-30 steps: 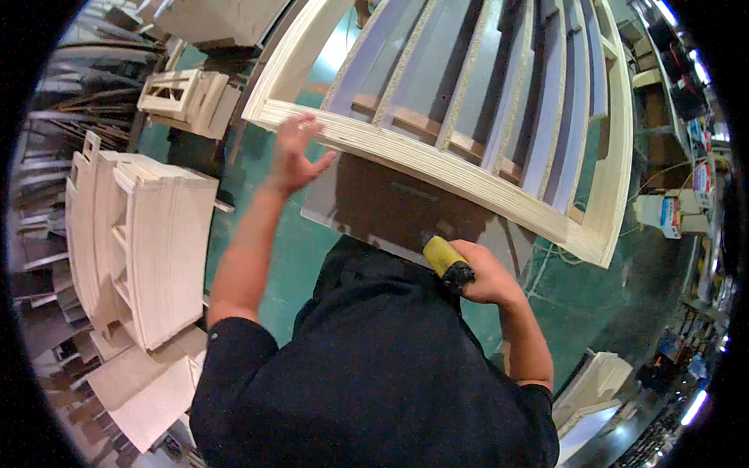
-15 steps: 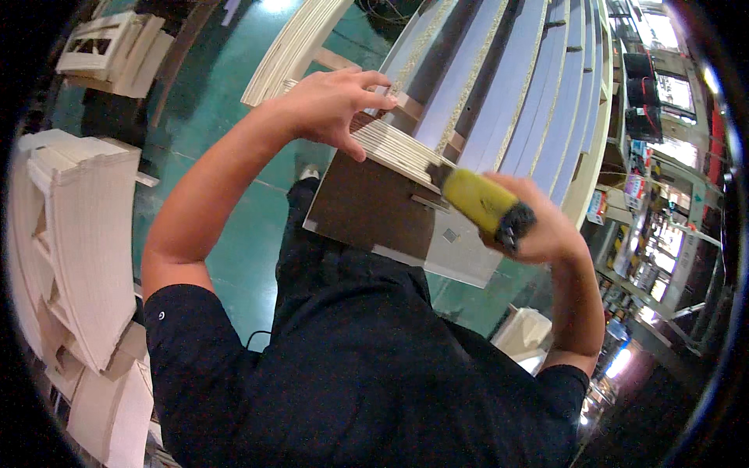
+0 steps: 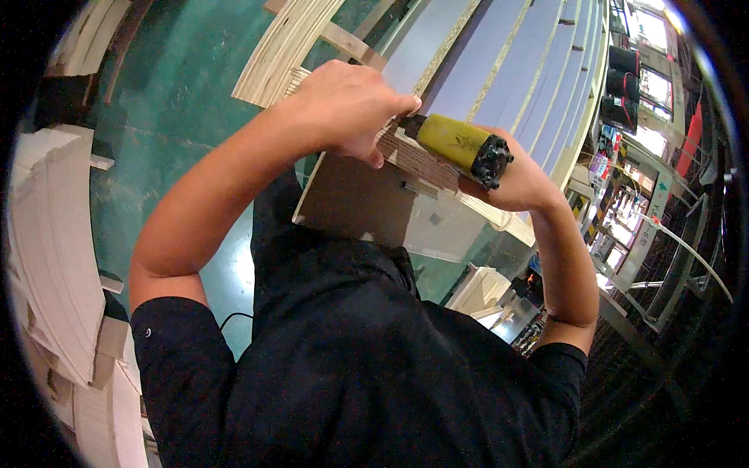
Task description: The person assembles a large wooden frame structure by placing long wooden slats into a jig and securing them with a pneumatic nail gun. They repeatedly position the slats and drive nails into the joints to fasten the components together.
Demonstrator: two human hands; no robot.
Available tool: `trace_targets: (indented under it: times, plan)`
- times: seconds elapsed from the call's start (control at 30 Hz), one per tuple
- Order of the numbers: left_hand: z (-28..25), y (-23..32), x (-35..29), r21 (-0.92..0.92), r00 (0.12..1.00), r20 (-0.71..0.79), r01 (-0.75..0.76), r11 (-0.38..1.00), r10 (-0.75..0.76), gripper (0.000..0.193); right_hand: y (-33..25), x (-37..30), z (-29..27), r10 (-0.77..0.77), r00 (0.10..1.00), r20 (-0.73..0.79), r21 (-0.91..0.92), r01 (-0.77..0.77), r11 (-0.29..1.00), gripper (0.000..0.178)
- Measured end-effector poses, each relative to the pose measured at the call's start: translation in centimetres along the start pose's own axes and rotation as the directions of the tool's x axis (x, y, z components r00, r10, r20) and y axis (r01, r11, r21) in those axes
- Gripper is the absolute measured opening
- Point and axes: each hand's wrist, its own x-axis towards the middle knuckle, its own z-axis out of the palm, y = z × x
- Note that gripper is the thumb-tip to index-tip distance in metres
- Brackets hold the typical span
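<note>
Fingers of the right hand wrap a yellow tool, its nose beside the left hand, whose thumb and forefinger straddle a layered rail; whether they press, I can't tell. Pale wood stacks crowd the left. Below the rail sits a brown panel. The tool has black ends and dark scuffs.

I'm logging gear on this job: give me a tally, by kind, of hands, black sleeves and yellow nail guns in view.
Hands: 2 (left hand, right hand)
Black sleeves: 2
Yellow nail gun: 1
Total: 5
</note>
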Motion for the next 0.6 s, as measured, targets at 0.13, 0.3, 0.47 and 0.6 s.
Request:
trace_targets:
  times: [0.13, 0.3, 0.47, 0.6]
  plan:
    - [0.6, -0.2, 0.0, 0.012, 0.997, -0.065, -0.029, 1.000, 0.030, 0.091, -0.2, 0.4, -0.3, 0.048, 0.998, 0.049, -0.030, -0.047, 0.998, 0.069]
    - [0.4, -0.2, 0.0, -0.011, 0.998, -0.052, -0.032, 0.999, 0.031, 0.091, 0.4, 0.6, -0.7, 0.038, 0.996, 0.075, -0.064, -0.033, 0.997, 0.065]
    - [0.6, -0.4, 0.0, -0.023, 0.997, -0.061, -0.042, 0.999, 0.040, 0.091, 0.7, 0.3, 0.0, -0.062, 0.997, -0.054, -0.002, 0.062, 0.998, 0.052]
    - [0.4, -0.2, 0.0, -0.013, 0.997, -0.067, -0.035, 0.999, 0.034, 0.090, 0.2, 0.6, -0.1, -0.096, 0.995, -0.015, -0.079, 0.094, 0.992, 0.046]
